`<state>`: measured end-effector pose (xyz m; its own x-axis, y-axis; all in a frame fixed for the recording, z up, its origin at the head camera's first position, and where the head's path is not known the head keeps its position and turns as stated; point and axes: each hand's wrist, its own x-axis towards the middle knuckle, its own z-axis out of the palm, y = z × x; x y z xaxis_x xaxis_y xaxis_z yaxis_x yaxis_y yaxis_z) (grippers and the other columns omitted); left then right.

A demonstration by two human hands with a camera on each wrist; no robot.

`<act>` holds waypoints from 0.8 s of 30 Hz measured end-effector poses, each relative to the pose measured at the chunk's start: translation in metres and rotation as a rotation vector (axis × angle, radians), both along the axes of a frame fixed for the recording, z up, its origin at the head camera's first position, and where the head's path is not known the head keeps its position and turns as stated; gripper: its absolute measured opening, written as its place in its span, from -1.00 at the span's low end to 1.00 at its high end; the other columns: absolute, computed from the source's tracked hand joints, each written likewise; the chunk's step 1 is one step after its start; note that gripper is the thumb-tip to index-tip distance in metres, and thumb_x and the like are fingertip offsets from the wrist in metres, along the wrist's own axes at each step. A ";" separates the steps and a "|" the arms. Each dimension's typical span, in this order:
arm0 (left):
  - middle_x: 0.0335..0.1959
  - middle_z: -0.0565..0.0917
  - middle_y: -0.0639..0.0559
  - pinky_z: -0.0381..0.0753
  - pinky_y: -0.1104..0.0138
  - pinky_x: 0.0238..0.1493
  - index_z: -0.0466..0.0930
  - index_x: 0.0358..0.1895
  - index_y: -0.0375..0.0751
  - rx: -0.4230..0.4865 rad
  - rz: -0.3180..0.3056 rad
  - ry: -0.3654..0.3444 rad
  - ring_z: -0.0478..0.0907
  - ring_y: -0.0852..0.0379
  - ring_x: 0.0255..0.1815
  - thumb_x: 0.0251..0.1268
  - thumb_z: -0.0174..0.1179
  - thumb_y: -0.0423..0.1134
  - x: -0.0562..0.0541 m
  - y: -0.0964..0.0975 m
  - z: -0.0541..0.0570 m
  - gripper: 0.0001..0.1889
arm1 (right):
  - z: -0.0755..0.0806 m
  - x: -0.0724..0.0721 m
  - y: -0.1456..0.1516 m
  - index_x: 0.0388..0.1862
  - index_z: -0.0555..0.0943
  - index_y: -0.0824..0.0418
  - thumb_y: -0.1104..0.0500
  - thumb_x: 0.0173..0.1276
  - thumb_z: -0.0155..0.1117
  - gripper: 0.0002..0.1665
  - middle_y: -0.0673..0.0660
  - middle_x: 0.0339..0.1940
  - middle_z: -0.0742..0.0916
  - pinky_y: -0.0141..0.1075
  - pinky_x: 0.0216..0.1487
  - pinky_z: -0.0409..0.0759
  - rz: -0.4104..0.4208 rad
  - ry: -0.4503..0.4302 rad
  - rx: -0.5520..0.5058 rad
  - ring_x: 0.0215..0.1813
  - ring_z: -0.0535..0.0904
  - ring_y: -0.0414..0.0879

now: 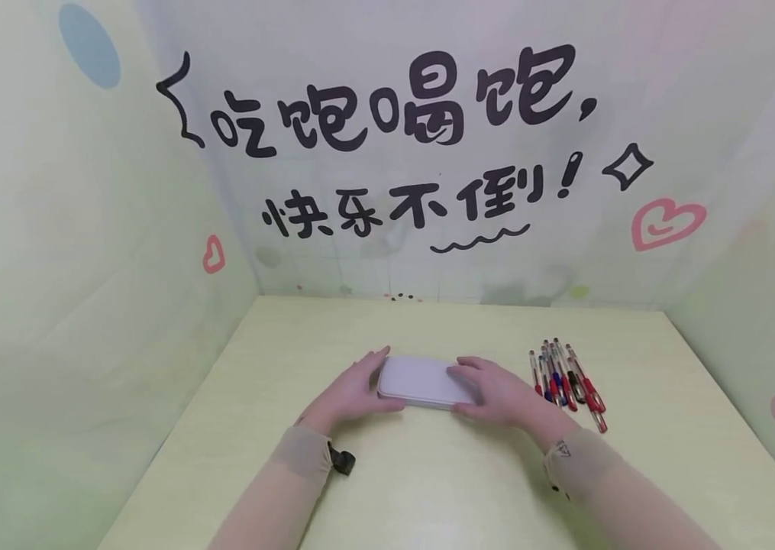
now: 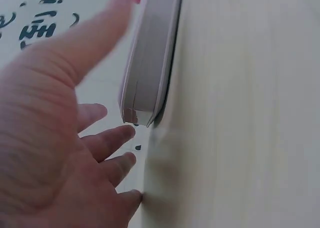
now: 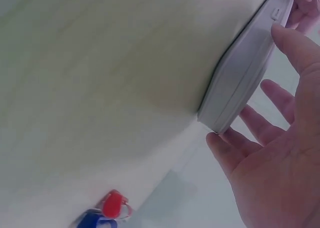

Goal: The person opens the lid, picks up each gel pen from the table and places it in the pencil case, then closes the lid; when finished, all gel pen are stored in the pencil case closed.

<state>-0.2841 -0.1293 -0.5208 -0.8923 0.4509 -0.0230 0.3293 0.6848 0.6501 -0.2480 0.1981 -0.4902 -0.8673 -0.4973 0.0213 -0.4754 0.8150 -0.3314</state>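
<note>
The case is pale lilac, the table cream.

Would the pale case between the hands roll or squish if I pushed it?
The pale case probably wouldn't roll, because it's flat and wide. It likely wouldn't squish much either: its sides look straight. It might slide, since its top looks smooth.

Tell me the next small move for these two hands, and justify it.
Probably ease open the case with the thumb of the right hand: the case looks shut, that thumb sits beside what looks like a catch, and the left hand is at the other end, placed to steady it.
</note>
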 end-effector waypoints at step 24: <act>0.77 0.34 -0.09 -0.15 -0.19 0.91 0.23 0.77 0.02 -0.050 0.053 0.068 0.15 -0.14 0.85 0.19 0.63 0.19 -0.005 0.004 -0.019 0.12 | 0.000 -0.005 0.004 0.60 0.58 0.12 -0.13 0.44 0.52 -0.18 0.35 0.67 0.53 0.32 0.62 0.53 0.046 0.012 0.025 0.59 0.53 0.42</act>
